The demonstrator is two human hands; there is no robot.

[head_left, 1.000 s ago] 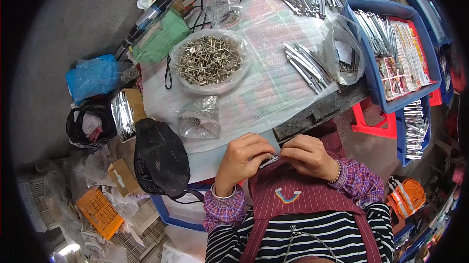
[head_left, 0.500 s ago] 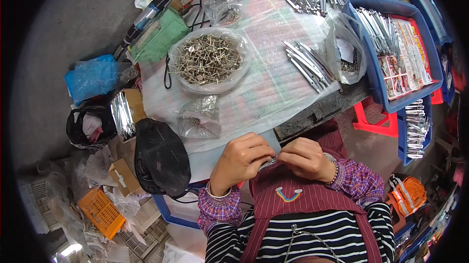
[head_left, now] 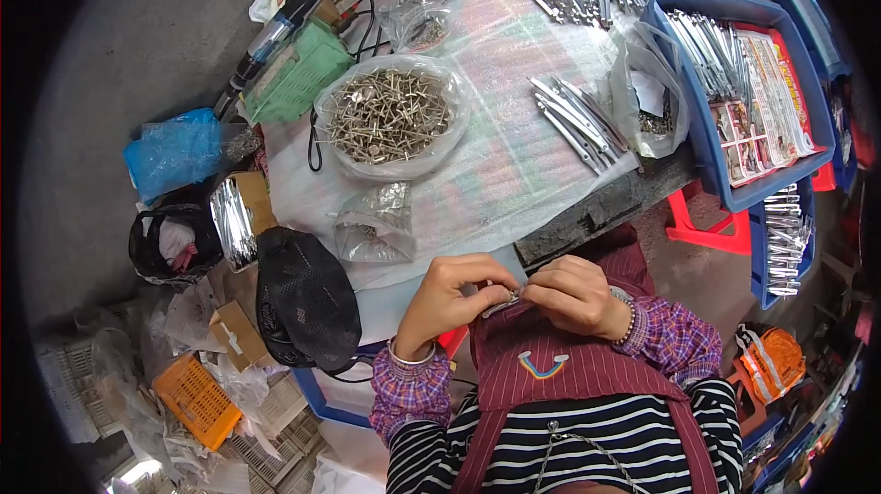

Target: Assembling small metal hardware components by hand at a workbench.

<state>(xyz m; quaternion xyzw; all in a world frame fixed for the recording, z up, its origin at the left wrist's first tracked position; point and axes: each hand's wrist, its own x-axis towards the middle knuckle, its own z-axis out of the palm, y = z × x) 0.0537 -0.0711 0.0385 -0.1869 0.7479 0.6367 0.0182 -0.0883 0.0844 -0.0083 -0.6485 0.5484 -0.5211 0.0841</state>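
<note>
The left grip [head_left: 454,297] has its thumb and forefinger bowed, tips close together at a small silver metal piece [head_left: 501,307]; from where I stand I cannot tell whether they clamp it. The right grip [head_left: 571,297] is closed on that piece, fingers folded over it and hiding much of it. The piece sits between the two hands, above the maroon apron [head_left: 587,356], just off the near edge of the worktop [head_left: 633,205]. Beyond the hands, a clear bag [head_left: 378,226] of small parts lies on a pale sheet [head_left: 486,173], and behind it stands a round container [head_left: 459,132] full of metal pins [head_left: 390,113]. To the right lie a few silver strips [head_left: 578,132], beside an open plastic bag [head_left: 670,81] and a blue tray [head_left: 775,184]. A black mesh cap [head_left: 310,297] rests left of the hands.
</note>
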